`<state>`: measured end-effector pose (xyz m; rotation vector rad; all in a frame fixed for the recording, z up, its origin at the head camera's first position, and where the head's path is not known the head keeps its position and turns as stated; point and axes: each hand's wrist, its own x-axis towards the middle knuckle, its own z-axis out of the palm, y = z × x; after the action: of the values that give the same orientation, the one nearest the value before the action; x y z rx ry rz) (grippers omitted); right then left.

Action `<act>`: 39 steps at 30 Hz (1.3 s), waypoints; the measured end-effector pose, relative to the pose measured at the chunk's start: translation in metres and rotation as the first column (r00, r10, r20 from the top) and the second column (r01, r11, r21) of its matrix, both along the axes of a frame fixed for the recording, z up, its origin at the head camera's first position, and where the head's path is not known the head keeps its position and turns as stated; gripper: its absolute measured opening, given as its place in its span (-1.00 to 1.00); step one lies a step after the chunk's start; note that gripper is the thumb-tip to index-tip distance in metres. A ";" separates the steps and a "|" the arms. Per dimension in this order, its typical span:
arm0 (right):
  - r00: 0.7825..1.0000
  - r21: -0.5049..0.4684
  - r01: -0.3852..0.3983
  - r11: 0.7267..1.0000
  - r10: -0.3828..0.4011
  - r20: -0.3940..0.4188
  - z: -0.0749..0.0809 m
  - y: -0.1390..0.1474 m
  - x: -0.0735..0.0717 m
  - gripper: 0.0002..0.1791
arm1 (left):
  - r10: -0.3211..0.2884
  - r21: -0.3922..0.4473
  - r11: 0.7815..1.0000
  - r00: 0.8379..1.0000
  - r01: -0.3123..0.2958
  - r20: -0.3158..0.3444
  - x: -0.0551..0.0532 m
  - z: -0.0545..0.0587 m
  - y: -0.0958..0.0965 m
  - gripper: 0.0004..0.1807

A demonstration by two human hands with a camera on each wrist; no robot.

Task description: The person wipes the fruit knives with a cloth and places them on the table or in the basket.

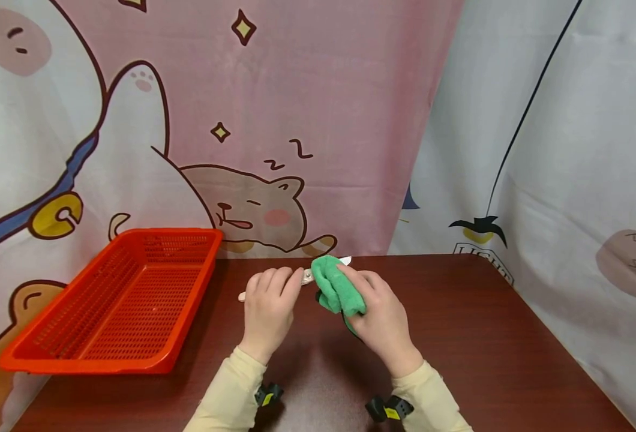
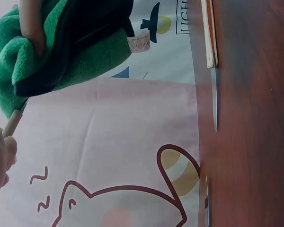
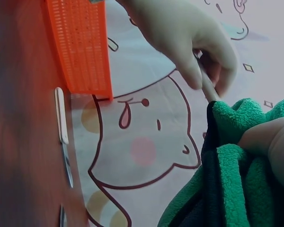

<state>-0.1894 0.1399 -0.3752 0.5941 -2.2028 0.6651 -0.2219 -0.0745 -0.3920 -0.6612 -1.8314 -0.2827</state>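
My left hand (image 1: 269, 306) grips the pale handle of a knife (image 3: 208, 89). A green cloth (image 1: 333, 285) with a dark underside and a small white tag is folded around the knife ahead of the handle, so its blade is mostly hidden. My right hand (image 1: 385, 315) holds that cloth, thumb and fingers pressing it from either side. On the table beyond the hands lies a light-handled knife (image 2: 209, 35), seen in the left wrist view. Another knife (image 3: 61, 116) with a light handle rests near the basket in the right wrist view.
A red-orange perforated basket (image 1: 156, 324) stands on the left of the dark brown table (image 1: 485, 348). Printed curtains (image 1: 350, 120) hang behind the table and along its right side. Both wrists wear small black cameras.
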 end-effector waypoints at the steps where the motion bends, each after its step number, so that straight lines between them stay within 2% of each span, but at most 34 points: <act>1: 1.000 -0.007 0.009 1.000 -0.009 0.003 0.001 0.002 -0.001 -0.12 | -0.002 0.008 1.000 1.000 0.002 -0.006 0.000 0.000 0.000 -0.72; 9: 0.996 -0.060 0.084 0.995 -0.083 0.028 0.004 0.017 -0.006 -0.10 | -0.008 0.044 0.999 1.000 0.009 -0.029 -0.001 0.001 -0.001 -0.75; 19: 0.993 -0.070 0.116 0.991 -0.114 0.037 0.007 0.029 -0.010 -0.15 | -0.035 0.066 0.997 0.999 0.033 0.023 0.002 0.002 -0.001 -0.77; 27: 0.978 -0.093 0.199 0.976 -0.191 0.083 0.008 0.043 -0.012 -0.17 | -0.041 0.100 0.994 0.998 0.036 0.040 -0.001 0.003 -0.003 -0.76; 39: 0.981 -0.140 0.194 0.971 -0.188 0.054 0.014 0.049 -0.009 -0.20 | -0.020 0.103 0.995 0.998 0.014 0.060 0.000 0.004 -0.004 -0.71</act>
<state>-0.1983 0.1886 -0.3615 0.2918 -2.1928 0.7320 -0.2214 -0.0790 -0.3875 -0.6032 -1.8572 -0.4095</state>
